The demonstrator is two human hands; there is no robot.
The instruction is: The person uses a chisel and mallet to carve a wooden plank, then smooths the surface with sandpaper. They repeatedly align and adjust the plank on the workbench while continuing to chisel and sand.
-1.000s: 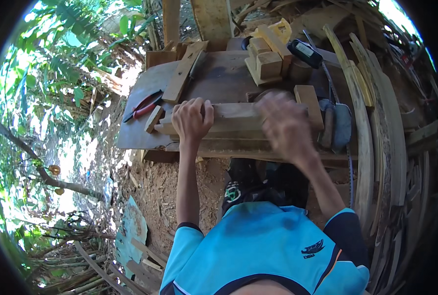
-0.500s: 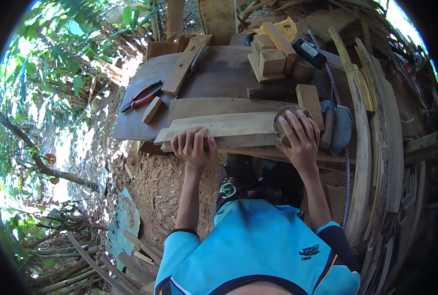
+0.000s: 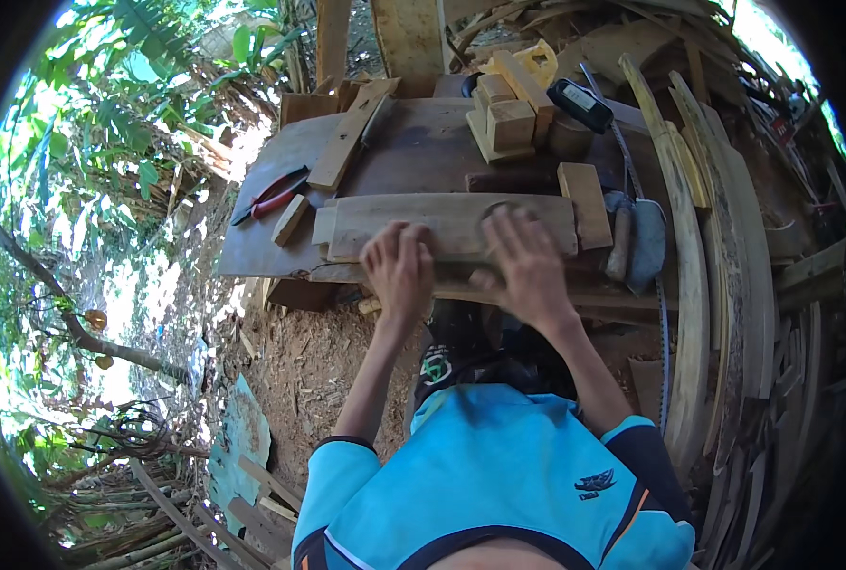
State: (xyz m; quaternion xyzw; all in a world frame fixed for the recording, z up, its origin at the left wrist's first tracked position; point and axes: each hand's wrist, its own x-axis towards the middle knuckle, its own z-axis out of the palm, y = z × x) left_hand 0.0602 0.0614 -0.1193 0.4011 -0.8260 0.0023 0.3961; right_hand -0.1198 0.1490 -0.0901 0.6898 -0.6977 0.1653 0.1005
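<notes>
My left hand (image 3: pixel 399 261) has its curled fingers on a pale wooden board (image 3: pixel 451 204) lying lengthwise near the bench's front edge, over another plank (image 3: pixel 325 226). My right hand (image 3: pixel 522 266), slightly blurred, rests its fingers on a round object (image 3: pixel 496 211) on the board's right half; the fingers hide most of it, so I cannot tell what it is. A short wooden block (image 3: pixel 582 204) lies just right of the board, and a small offcut (image 3: pixel 290 219) lies left of it. Red-handled pliers (image 3: pixel 271 199) lie at the bench's left.
The dark bench top (image 3: pixel 413 142) holds a plank (image 3: pixel 351 133), stacked blocks (image 3: pixel 508 123), a black device (image 3: pixel 579 104), a wooden-handled tool (image 3: pixel 619 242) and a grey stone-like block (image 3: pixel 646 247). Long timber strips (image 3: pixel 689 285) line the right side; branches and foliage fill the left.
The round object under my right hand has moved left along the board. My left hand has shifted right. The pale boards sit differently, with the upper one now further back and covering more.
</notes>
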